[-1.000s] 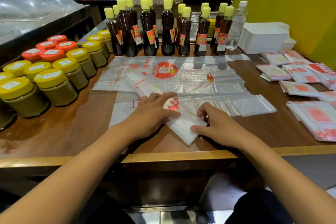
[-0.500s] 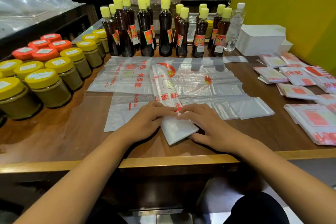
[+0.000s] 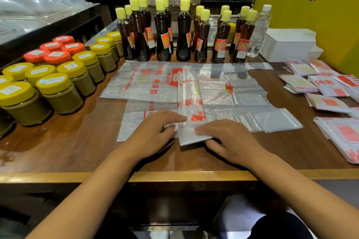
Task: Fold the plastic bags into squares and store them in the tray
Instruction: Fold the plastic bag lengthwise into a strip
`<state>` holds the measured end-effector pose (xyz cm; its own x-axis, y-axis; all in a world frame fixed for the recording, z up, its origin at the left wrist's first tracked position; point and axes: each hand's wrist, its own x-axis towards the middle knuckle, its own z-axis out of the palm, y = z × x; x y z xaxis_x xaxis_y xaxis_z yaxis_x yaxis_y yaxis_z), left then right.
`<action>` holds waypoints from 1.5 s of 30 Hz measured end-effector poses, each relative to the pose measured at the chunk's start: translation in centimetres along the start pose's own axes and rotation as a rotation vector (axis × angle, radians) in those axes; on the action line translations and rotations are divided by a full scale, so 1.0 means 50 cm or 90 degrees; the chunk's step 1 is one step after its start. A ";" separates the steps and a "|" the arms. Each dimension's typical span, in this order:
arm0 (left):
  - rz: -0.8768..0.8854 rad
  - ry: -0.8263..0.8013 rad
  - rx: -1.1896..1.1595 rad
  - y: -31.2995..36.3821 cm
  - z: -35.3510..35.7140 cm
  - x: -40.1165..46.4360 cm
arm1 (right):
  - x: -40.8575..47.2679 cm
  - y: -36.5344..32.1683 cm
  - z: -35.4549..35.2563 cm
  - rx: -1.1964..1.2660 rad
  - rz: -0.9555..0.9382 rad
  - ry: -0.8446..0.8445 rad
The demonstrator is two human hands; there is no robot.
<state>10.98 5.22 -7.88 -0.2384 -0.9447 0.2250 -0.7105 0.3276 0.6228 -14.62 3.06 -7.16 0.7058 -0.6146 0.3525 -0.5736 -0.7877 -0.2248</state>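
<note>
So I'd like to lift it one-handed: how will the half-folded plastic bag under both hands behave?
The half-folded plastic bag is thin, glossy film, so probably floppy, light and slippery. Its long strip would likely droop and unfold once the left hand and right hand stop pressing.

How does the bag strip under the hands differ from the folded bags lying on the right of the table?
The bag strip is a long, narrow band, only its near end folded; the folded bags are compact squares. The strip lies pressed under the left hand and right hand; the squares lie untouched. Both are clear plastic with red print.
</note>
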 end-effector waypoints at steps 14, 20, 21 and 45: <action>0.108 -0.067 0.225 -0.005 0.038 0.011 | -0.005 0.015 0.010 0.111 -0.006 0.004; 0.118 -0.068 0.241 0.000 0.036 0.011 | -0.008 0.030 0.010 0.028 0.077 -0.029; 0.121 -0.065 0.237 0.001 0.034 0.010 | -0.006 0.029 0.013 0.018 0.075 -0.018; -0.140 0.041 0.181 0.023 0.040 0.042 | 0.068 0.013 0.025 -0.053 0.353 -0.095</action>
<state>8.35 3.60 -8.18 -0.0232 -0.9866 0.1612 -0.8982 0.0914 0.4300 -12.07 0.39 -7.26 0.3378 -0.9387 0.0692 -0.9008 -0.3438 -0.2652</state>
